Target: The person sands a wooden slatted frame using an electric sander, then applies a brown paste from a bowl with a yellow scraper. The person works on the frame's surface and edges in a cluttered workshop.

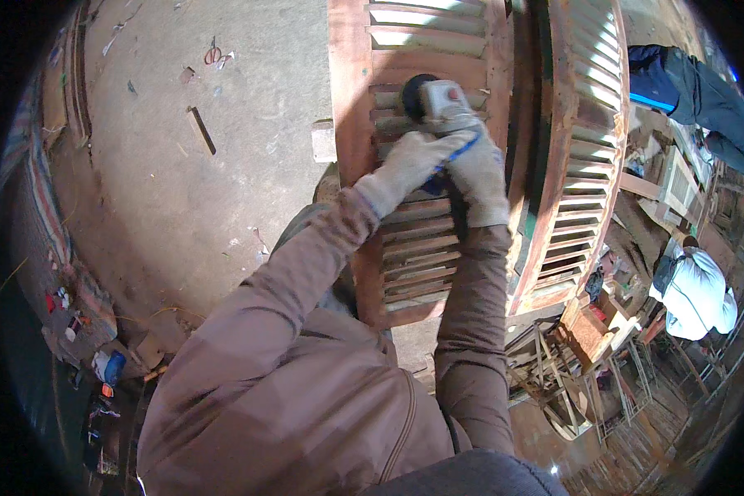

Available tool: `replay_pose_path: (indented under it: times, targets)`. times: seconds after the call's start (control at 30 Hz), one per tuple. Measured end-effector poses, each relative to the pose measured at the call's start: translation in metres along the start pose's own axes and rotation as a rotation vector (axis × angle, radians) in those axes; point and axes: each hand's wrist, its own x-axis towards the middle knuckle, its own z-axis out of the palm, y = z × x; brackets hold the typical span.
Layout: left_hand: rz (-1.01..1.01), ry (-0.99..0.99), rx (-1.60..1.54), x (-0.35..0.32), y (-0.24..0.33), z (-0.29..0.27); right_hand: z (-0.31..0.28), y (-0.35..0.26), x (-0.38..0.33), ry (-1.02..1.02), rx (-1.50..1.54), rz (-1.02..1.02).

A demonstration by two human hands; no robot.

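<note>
Both of my hands wear pale knit work gloves and grip an angle grinder (450,101) with a grey head and a dark round disc (415,97). My left hand (407,164) is closed on its near left side, and my right hand (479,178) wraps round the body, where a bit of blue shows between the gloves. Beneath the tool lies a louvred wooden shutter (352,99) with reddish-brown rails. The disc is over the slats near its left stile; whether it touches the wood I cannot tell. My hands hide part of the slats.
A second louvred shutter (555,190) stands close on the right. A wood block (323,140) is beside the left stile. On the concrete floor lie scissors (213,54) and a wood offcut (200,131). Two people, one in a white shirt (696,289), are among stacked timber at right.
</note>
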Motion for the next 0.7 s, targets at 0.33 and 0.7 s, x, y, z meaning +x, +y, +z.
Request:
replay_pose_path:
  times: [0.33,0.7]
  targets:
    - [0.003,-0.195,0.324,0.075,0.018,0.075,-0.055,0.081,0.04,0.081,0.0,0.078]
    - [0.139,-0.212,0.451,0.116,-0.002,0.077,-0.062,0.117,0.076,0.04,0.061,0.011]
